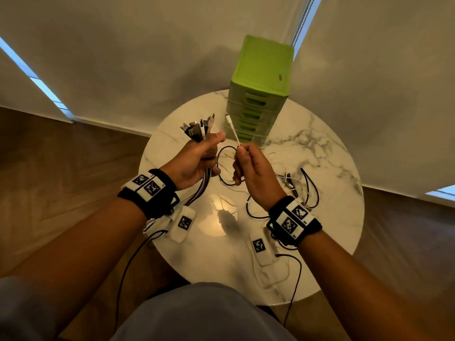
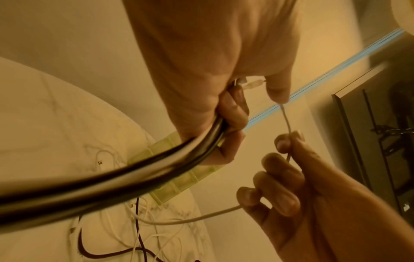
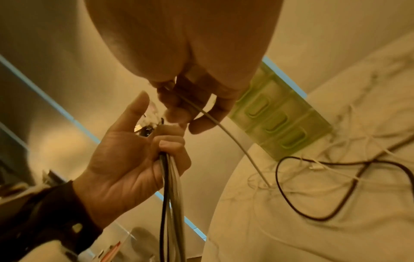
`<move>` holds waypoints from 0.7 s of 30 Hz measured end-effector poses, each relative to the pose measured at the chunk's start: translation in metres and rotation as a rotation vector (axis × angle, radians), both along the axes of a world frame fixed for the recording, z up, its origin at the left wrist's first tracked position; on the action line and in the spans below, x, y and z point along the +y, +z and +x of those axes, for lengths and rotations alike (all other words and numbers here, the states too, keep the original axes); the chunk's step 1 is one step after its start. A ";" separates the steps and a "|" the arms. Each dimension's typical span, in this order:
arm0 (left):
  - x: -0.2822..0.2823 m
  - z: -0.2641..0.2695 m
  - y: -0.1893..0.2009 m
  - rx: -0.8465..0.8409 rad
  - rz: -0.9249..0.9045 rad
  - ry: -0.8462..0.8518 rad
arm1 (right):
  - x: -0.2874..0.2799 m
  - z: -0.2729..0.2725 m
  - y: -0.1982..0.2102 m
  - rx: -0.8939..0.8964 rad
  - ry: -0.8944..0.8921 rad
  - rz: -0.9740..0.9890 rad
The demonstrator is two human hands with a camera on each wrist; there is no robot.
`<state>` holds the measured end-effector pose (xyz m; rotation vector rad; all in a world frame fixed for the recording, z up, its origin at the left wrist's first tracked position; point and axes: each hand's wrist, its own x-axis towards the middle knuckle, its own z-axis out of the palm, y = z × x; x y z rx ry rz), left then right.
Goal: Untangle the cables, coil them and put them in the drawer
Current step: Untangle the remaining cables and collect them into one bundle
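Cables: a bundle (image 1: 197,134) of black, grey and white leads stands up out of the left hand (image 1: 194,161), plug ends fanned above the fist, tails hanging below it to the worktop (image 1: 320,217).
Left grip: fingers curled tight round the bundle, thumb up.
White cable (image 1: 234,131): just right of the left grip, its plug pointing up.
Right grip: the right hand (image 1: 256,173) pinches the white cable between thumb and forefinger.
Loose cables (image 1: 305,188): black and white loops on the worktop below both grips.
Drawer unit (image 1: 258,94): green, beyond both grips, drawers closed.
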<state>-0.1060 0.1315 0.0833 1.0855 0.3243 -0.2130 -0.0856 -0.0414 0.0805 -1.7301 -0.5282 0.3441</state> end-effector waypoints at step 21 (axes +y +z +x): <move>0.046 0.000 0.033 -0.163 0.224 0.341 | 0.008 -0.022 -0.042 -0.102 0.267 -0.592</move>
